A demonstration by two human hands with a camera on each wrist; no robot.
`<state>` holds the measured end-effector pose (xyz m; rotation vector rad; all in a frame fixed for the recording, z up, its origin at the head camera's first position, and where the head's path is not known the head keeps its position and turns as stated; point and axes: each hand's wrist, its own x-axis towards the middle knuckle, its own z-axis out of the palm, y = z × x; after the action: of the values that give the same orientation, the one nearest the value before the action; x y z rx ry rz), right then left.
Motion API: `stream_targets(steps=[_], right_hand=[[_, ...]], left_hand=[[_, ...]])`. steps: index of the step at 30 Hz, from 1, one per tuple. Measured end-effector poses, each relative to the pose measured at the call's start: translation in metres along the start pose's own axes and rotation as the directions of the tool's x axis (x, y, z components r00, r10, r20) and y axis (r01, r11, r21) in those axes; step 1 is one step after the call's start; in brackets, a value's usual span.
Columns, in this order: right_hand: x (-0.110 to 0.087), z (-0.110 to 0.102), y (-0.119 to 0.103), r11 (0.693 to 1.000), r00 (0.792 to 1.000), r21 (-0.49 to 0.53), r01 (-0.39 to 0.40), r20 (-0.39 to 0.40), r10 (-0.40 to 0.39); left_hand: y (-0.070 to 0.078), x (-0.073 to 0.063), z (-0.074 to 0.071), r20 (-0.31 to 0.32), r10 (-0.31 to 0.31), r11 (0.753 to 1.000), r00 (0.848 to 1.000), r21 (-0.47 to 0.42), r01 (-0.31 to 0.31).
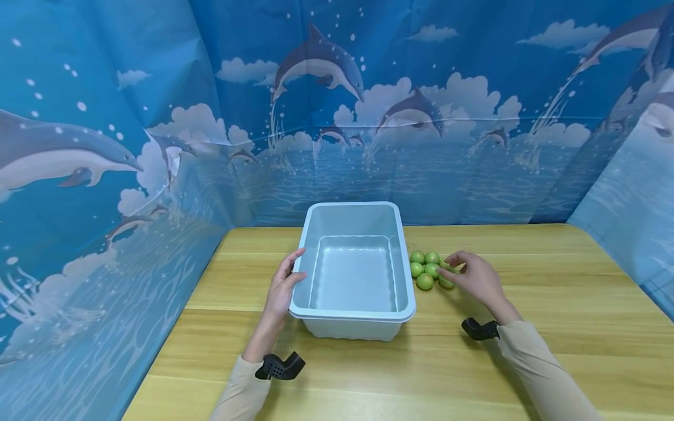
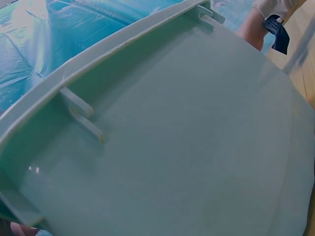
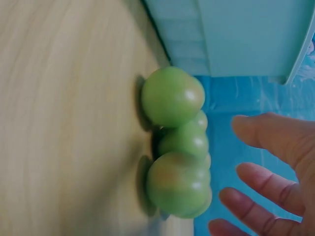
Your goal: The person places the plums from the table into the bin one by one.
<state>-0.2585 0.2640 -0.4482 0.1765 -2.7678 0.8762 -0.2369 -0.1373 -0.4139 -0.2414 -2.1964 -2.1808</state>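
Note:
A pale blue rectangular plastic basin [image 1: 353, 314] stands upright in the middle of the wooden table, its inside bare. At its left rim, my left hand [image 1: 281, 289] grips the edge with thumb and fingers. The left wrist view is mostly filled by the basin's outer wall [image 2: 187, 128], with only a bit of finger at the lower left corner. Right of the basin, several round green fruits [image 1: 425, 281] sit in a close cluster. My right hand [image 1: 476, 279] is over the cluster's right side, thumb and fingers spread apart. Nothing lies between those fingers [image 3: 261, 182] in the right wrist view.
The wooden table [image 1: 553, 292] runs out to both sides and in front of the basin. Behind and to the left hangs a blue dolphin-print curtain [image 1: 337, 175]. Black wrist cameras [image 1: 280, 366] sit on both forearms.

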Motion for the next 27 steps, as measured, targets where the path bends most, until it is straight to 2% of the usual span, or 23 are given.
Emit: stream_targets(steps=[10,27], right_hand=[[-0.005,0.004,0.011,0.998,0.994,-0.02,-0.052,0.094,0.054],[-0.011,0.008,0.014,0.994,0.99,-0.074,-0.085,0.107,0.093]], left_hand=[[-0.001,0.0,0.0,0.001,0.006,1.0,1.0,-0.004,-0.006],[0.002,-0.001,0.001,-0.004,0.018,1.0,1.0,-0.011,-0.018]])
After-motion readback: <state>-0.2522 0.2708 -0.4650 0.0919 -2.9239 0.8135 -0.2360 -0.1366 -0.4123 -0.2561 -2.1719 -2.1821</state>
